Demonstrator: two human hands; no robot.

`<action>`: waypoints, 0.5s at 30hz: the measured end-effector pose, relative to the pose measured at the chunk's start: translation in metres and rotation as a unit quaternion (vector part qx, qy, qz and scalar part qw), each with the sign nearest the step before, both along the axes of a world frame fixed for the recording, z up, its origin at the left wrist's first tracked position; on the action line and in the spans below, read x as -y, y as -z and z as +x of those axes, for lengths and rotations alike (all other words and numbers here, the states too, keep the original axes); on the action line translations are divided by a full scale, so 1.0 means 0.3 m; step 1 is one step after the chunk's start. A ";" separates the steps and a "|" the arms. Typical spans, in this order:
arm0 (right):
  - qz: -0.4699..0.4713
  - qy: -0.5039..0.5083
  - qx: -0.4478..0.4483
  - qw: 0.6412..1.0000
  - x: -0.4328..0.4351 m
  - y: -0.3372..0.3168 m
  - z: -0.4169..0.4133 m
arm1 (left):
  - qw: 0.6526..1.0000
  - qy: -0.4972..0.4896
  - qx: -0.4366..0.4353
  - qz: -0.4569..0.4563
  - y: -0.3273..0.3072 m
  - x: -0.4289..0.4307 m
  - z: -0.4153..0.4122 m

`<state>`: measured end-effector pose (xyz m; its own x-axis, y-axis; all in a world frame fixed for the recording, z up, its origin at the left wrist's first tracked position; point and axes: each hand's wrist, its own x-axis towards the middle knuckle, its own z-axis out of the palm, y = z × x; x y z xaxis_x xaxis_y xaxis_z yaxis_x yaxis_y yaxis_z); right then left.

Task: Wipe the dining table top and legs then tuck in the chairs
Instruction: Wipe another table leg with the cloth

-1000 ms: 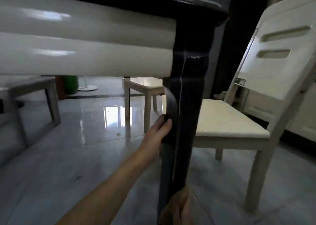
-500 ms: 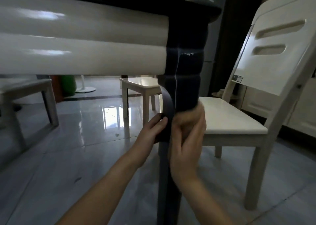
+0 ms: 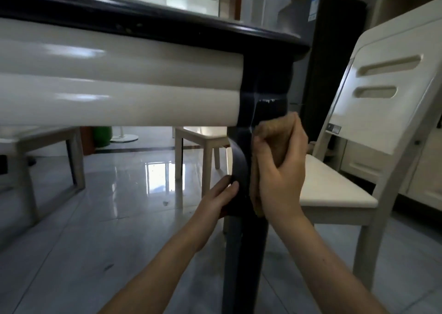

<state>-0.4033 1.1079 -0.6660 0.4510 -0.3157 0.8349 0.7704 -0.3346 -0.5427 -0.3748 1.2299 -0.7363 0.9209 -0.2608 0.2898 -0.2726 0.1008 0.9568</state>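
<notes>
I look from low down at a dark table leg (image 3: 246, 254) under the black table edge (image 3: 167, 24) with its cream apron (image 3: 119, 84). My left hand (image 3: 221, 197) grips the leg's curved left side at mid height. My right hand (image 3: 279, 168) presses a brownish cloth (image 3: 255, 194) against the front of the leg, just below its upper block. Only a strip of the cloth shows beside my palm. A cream chair (image 3: 358, 146) stands pulled out right of the leg.
A second cream chair (image 3: 205, 139) stands behind the leg under the table, and a grey chair frame (image 3: 47, 160) at the left. A tall dark appliance (image 3: 334, 50) rises behind. The glossy tiled floor (image 3: 107, 242) spreads below.
My right hand with the cloth has travelled up the leg from near the bottom to just under the upper block. My left hand keeps its grip at the same spot.
</notes>
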 end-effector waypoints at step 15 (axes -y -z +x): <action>0.087 -0.041 -0.074 0.993 -0.027 -0.176 -0.003 | 0.995 -0.002 -0.035 -0.096 -0.022 0.015 0.024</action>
